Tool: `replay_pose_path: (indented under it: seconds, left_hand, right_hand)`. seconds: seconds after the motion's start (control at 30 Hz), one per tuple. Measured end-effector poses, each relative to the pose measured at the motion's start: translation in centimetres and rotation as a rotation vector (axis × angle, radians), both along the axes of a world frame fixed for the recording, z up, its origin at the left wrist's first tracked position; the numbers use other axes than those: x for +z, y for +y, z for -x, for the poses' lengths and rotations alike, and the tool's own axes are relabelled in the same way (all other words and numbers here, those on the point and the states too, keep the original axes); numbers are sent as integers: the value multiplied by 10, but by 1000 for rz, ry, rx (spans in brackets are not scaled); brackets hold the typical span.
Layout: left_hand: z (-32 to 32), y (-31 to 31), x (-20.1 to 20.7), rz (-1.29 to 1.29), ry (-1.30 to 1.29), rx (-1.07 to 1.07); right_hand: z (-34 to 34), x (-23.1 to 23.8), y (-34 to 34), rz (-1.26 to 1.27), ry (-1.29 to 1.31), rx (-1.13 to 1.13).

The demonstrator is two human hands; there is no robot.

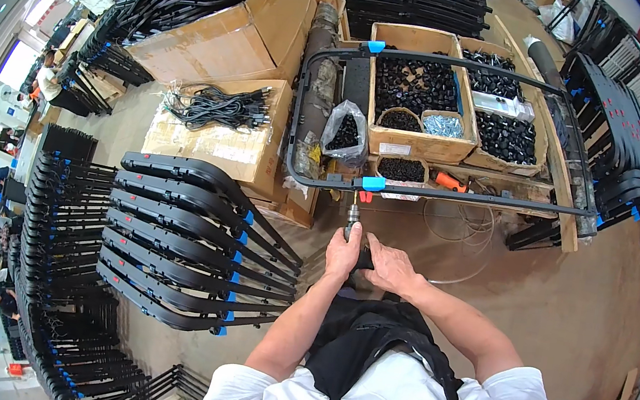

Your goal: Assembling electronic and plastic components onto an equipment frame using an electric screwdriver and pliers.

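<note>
A power drill [353, 217] points away from me, its metal chuck and thin bit toward the near rail of a black tubular frame [469, 197]. The bit's tip is at the rail, just left of a strip of blue tape [373, 183]; whether it has entered the rail I cannot tell. My left hand [342, 253] is wrapped round the drill's body behind the chuck. Against its rear and grip, my right hand [390, 266] is closed, partly hiding the dark housing. The frame lies flat across the bench, over boxes of small parts.
Open boxes of black fittings [506, 137] and silver screws [442, 125] fill the bench. An orange-handled tool [450, 181] lies near its front edge. Stacked black frames [166, 235] stand left, more [623, 138] right. Black cables [222, 107] rest on a carton. A pale hose [464, 259] trails below.
</note>
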State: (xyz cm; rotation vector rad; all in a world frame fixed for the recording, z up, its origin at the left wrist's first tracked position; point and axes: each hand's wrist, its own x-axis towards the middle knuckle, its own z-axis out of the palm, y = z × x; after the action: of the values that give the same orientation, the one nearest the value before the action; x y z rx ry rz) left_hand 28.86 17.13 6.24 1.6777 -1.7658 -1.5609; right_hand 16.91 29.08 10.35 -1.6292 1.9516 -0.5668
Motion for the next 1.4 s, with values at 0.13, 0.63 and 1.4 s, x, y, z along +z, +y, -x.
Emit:
replay_pose_path:
  seconds: [0.13, 0.63, 1.4]
  left_hand:
    - [5, -1, -1, 80, -43, -11]
    - [5, -3, -1, 94, -57, 2]
    - [14, 39, -4, 12, 115, 38]
  right_hand:
    - [2, 2, -3, -63, 31, -11]
    - [-11, -3, -8, 80, 3, -32]
    - [0, 4, 37, -61, 86, -72]
